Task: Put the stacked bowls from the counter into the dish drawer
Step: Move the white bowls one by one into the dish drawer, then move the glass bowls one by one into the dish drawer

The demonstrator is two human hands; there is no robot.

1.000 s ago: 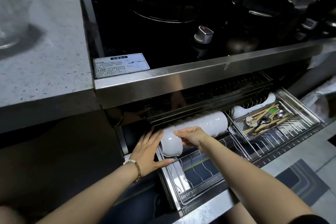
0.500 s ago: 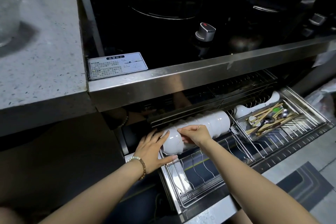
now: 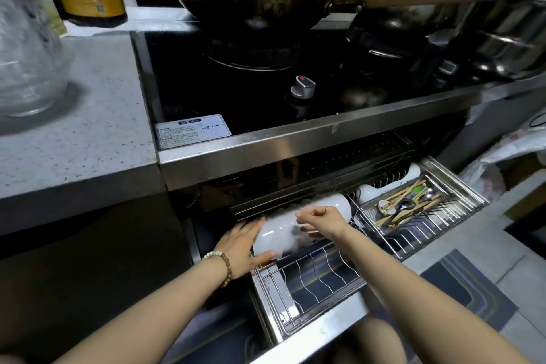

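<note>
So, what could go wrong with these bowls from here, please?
The stacked bowls lie sideways on the wire rack, with the left hand flat against their end; released, they might slide apart or roll. The right hand grips them close under the metal rail, so knuckles could knock it.

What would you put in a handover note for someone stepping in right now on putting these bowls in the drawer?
Left hand: flat, fingers straight, pressing the left end of the stacked bowls.
Right hand: fingers curled over the top of the stack.
Bowls: lying on their side at the back left of the open dish drawer, beside the cutlery tray.
Done: bowls are off the counter and in the drawer.
Left: settle the stack, let go, close the drawer.
</note>
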